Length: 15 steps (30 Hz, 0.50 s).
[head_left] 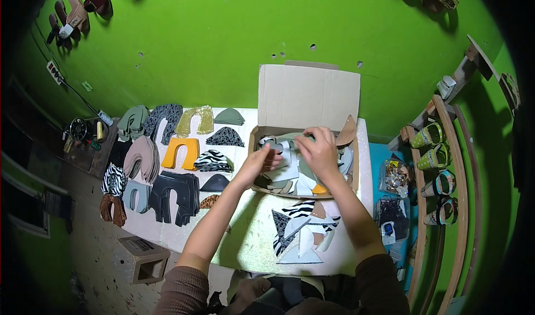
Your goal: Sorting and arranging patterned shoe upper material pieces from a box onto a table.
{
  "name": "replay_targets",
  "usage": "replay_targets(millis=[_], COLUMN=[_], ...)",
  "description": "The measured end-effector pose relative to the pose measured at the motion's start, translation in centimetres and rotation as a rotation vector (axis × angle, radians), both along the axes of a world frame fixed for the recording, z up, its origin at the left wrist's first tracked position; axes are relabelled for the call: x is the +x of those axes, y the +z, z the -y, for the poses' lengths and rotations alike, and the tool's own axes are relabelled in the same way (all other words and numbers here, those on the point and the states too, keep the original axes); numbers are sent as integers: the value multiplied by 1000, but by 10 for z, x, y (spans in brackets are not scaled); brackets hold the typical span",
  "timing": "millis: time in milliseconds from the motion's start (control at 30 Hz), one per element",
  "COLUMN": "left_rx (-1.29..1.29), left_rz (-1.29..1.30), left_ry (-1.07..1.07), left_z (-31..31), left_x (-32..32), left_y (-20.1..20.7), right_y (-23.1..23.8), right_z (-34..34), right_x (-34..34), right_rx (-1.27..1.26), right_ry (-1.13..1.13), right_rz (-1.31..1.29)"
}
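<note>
An open cardboard box (253, 148) full of cut material scraps stands on the table, its lid (309, 95) raised against the wall. Over its left side is my left hand (261, 161), fingers loosely apart and close to a white cut piece (285, 171). My right hand (317, 150) hovers above the middle of the box with its fingers pinched together; whether they grip the edge of a scrap is hidden. A brown pointed piece (346, 131) sticks up at the box's right corner. In front of the box lies a loose pile of zebra, white and grey offcuts (305, 231).
Left on the table (245, 226) are stacks of U-shaped pieces, including orange (181, 152) and black (175, 195), beside half-round zebra pieces (214, 160). A wooden rack with green sandals (432, 159) and tubs of small parts (395, 177) stand to the right.
</note>
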<state>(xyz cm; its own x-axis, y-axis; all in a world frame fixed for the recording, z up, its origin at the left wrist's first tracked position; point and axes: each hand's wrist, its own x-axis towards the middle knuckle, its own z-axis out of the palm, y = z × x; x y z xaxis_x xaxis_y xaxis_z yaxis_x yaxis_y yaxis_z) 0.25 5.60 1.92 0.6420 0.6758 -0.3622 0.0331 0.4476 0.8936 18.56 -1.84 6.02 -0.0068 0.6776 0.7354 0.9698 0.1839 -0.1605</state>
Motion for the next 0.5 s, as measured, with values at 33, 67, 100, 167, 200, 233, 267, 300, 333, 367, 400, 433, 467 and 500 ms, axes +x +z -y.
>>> replay_targets(millis=[33,67,100,167,200,233,267,300,333,367,400,433,467,500], left_rx=[0,-139,-275,-251,-178,-105,-124,-126,-99,-71,-77,-109,-125,-139], left_rz=[1,94,187,207,178,147,133,134,125,116,136,160,193,226], left_ry=[-4,51,110,135,176,218,270,272,322,374,403,437,445,453], left_z=[2,3,3,0,-3,-7,-11,-13,-15,-18,-21,-25,-26,-29], left_x=[1,2,1,-5,-9,-14,-20,-23,-28,-33,-39,-44,-48,-53], left_y=[6,11,14,7,0,-6,-12,-13,-14,-15,-15,-14,-13,-12], right_y=[-3,-6,-10,-21,-27,-31,-35,-38,-42,-49,-60,-68,-75,-82], right_z=[0,0,-1,-5,-9,-12,-15,-19,-24,-32,-40,-47,-54,-62], right_x=[-4,-8,-12,-19,-23,-25,-27,-28,-29,-29,-29,-29,-31,-35], right_rx=[-42,-84,-83,-126,-163,-163,-180,-199,-235,-236,-323,-410,-413,-411], right_ry=[68,136,135,319,345,351,341,325,240,242,163,81,29,31], right_rz=[13,25,26,33,19,18,-25,-66,-110,-109,-172,-234,-199,-198])
